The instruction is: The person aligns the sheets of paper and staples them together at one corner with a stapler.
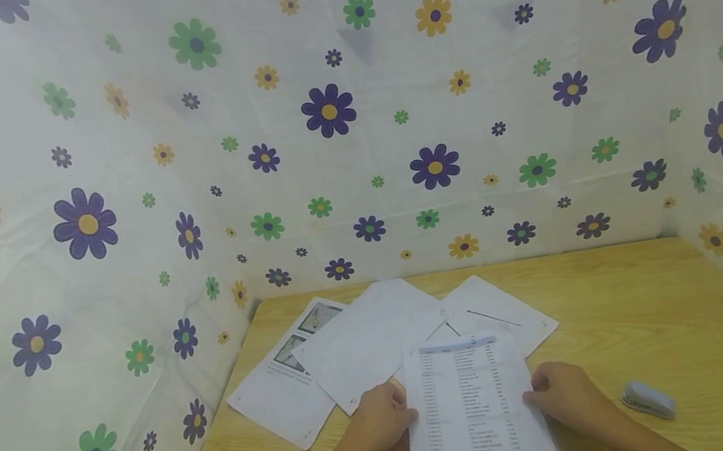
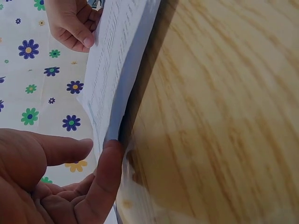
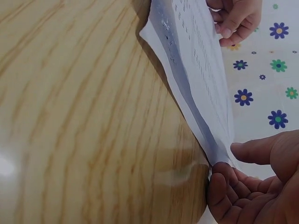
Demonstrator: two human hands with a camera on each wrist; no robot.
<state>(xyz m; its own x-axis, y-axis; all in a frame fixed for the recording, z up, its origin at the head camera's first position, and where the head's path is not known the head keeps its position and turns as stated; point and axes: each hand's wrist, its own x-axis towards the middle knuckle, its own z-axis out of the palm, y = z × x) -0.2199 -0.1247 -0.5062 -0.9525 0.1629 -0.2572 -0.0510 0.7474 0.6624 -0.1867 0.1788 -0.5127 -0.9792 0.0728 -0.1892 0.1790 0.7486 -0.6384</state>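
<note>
Papers printed with a table of text (image 1: pixel 474 410) stand in front of me, raised at a slant over the table. My left hand (image 1: pixel 380 417) pinches their left edge between thumb and fingers. On the opposite edge, my right hand (image 1: pixel 565 393) has its thumb in front and its curled fingers behind. The right wrist view shows more than one layer in the papers (image 3: pixel 205 79), with a slight gap between layers. In the left wrist view, the left index fingertip (image 2: pixel 111 154) is right at the paper's edge.
Behind the held papers, a blank-looking sheet (image 1: pixel 371 340) overlaps a sheet with pictures (image 1: pixel 282 398) and a sheet with a black line (image 1: pixel 504 302). A light blue-grey stapler (image 1: pixel 648 401) lies right of my right hand on the wooden table (image 1: pixel 657 307). Flowered cloth (image 1: pixel 353 165) walls three sides.
</note>
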